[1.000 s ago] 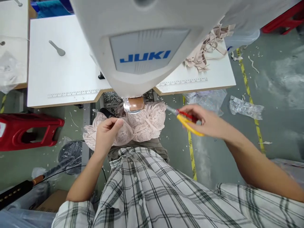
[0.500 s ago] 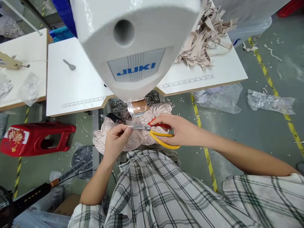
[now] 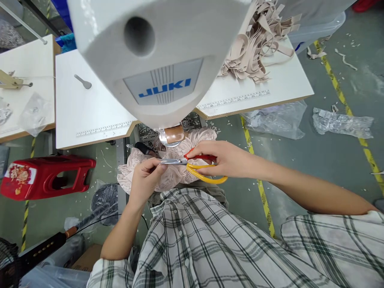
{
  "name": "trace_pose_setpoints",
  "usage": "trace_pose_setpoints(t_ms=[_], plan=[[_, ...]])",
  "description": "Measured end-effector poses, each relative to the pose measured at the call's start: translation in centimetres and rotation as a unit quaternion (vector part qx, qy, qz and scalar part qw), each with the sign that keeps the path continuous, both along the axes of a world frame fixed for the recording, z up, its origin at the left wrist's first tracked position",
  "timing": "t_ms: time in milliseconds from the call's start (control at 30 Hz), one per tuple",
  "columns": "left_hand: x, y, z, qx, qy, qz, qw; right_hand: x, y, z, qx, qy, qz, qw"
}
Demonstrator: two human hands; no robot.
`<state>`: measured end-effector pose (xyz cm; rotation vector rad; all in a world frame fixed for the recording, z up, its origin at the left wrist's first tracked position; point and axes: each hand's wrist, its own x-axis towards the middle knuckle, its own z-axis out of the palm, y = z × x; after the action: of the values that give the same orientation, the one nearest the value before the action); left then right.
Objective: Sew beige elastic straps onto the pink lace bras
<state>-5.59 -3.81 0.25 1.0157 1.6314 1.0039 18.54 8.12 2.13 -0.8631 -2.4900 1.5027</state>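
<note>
My right hand point(image 3: 223, 159) grips a pair of scissors point(image 3: 207, 178) by a red handle and a yellow one, its fingers through and around them. The metal blades point left. At their tips my left hand point(image 3: 147, 176) is closed in a pinch, thumb against the forefinger; whatever sits between them is hidden or too small to name. Pale pink lace fabric point(image 3: 171, 180) lies bunched behind and beneath both hands, over the lap. Just beyond the hands is the white sewing machine head point(image 3: 162, 108), marked JUKI, partly covering the lace.
Beige fabric strips point(image 3: 249, 56) are heaped on the right table wing point(image 3: 288, 84). On the left wing point(image 3: 96, 108) lies a small grey lever-shaped piece point(image 3: 83, 82). A red stool point(image 3: 48, 176) stands at left, above a black fan arm point(image 3: 39, 252). Plastic bags point(image 3: 279, 120) lie at right.
The scissors and my right hand have shifted slightly up and left, with the blades turned to show more of their flat side. My left hand stays pinched. The camera view has moved slightly.
</note>
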Motion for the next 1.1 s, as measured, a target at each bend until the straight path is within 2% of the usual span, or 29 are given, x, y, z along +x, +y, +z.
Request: trace_pose_setpoints(t_ms=[300, 500, 633, 700, 767, 833, 900, 1000, 1067, 1100], plan=[[0.2, 0.2, -0.6, -0.023, -0.020, 0.001, 1.000, 0.7, 0.2, -0.1, -0.010, -0.004, 0.000, 1.000], [0.3, 0.3, -0.4, -0.049, -0.016, 0.014, 0.999, 1.9, 0.7, -0.4, -0.012, -0.023, -0.034, 0.999], [0.3, 0.5, -0.3, -0.053, 0.027, 0.007, 0.998, 5.0, 2.9, -0.7, 0.017, -0.090, -0.060, 0.994], [0.2, 0.8, -0.4, -0.052, 0.055, -0.012, 0.997, 6.6, 4.9, -1.1, 0.051, -0.127, -0.113, 0.984], [0.0, 1.2, -0.8, -0.050, 0.083, -0.037, 0.995, 7.7, 7.2, -2.0, 0.115, -0.157, -0.182, 0.964], [-0.3, 1.5, -1.9, -0.051, 0.110, -0.056, 0.991, 8.3, 9.8, -3.1, 0.188, -0.169, -0.227, 0.941], [-0.6, 1.6, -3.9, -0.058, 0.124, -0.051, 0.989, 8.5, 12.6, -4.4, 0.244, -0.158, -0.228, 0.929], [-1.2, 1.0, -8.1, -0.101, 0.099, 0.025, 0.990, 8.4, 16.3, -6.1, 0.306, -0.173, -0.214, 0.911], [-1.5, -0.2, -10.9, -0.138, 0.089, 0.074, 0.984, 7.9, 18.1, -6.9, 0.332, -0.179, -0.238, 0.895], [-1.7, -1.1, -12.2, -0.148, 0.090, 0.075, 0.982, 7.5, 18.8, -7.1, 0.340, -0.177, -0.258, 0.887]])
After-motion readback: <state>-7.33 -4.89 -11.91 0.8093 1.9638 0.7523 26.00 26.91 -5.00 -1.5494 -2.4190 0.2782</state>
